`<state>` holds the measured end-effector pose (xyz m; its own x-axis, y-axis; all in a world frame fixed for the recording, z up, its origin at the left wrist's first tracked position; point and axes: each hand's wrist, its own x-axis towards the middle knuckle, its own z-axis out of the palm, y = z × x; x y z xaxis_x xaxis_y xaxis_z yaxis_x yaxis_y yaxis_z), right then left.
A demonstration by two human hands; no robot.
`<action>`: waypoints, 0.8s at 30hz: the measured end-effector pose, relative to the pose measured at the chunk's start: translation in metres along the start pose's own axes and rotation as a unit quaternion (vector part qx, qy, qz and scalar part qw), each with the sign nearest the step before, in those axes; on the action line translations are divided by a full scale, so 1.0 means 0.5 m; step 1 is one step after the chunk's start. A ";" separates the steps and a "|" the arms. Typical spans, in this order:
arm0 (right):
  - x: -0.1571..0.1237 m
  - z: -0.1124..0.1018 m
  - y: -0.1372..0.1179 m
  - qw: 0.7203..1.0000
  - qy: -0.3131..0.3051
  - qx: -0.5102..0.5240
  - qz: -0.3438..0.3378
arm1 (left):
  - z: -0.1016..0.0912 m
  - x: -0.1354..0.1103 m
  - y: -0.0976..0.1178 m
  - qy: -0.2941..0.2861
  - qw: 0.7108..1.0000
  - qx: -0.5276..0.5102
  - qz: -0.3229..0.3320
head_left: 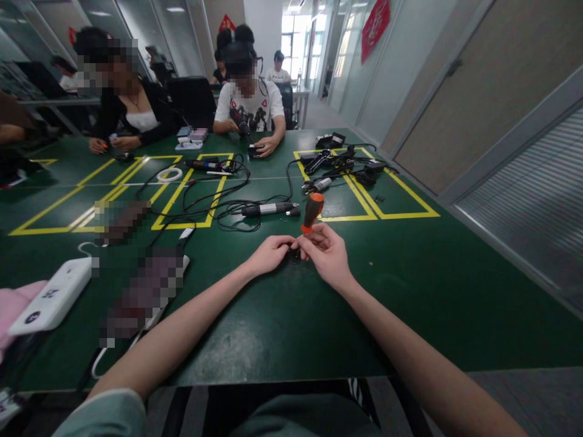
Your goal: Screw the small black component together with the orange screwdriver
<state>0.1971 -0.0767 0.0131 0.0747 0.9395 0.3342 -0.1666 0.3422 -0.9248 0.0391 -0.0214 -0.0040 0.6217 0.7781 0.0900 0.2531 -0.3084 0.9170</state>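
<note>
In front of me on the green table, my left hand [272, 254] pinches a small dark round part [294, 254] from its left side. My right hand [328, 254] holds a screwdriver with an orange and black handle [313, 212]. The handle points up and leans slightly right, while the shaft is hidden behind my fingers. My right fingertips are right beside the dark part, close to my left fingertips. Whether the screwdriver tip touches the part I cannot tell.
Beyond my hands lie a grey and black pen-shaped electric tool [268, 209], looped cables and a pile of black cabled tools [337, 162]. To the left are a white power bank [53, 296] and a blurred phone-like slab [144, 291]. Co-workers [250, 97] sit across the table.
</note>
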 end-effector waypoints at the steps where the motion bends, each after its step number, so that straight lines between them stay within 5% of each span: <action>1: 0.000 0.000 -0.001 1.000 0.002 -0.004 0.003 | -0.001 0.001 -0.001 -0.001 1.000 -0.012 -0.007; 9: 0.003 -0.007 -0.006 0.999 -0.034 -0.038 -0.010 | -0.019 -0.006 0.003 -0.046 0.989 -0.137 -0.010; 24: 0.005 -0.006 -0.003 0.999 -0.038 -0.024 0.006 | -0.007 -0.017 0.006 -0.059 0.997 -0.043 0.010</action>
<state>0.2007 -0.0748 0.0146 -0.0032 0.9426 0.3338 -0.1188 0.3311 -0.9361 0.0321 -0.0270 -0.0005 0.7106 0.7004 0.0672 0.1785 -0.2719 0.9456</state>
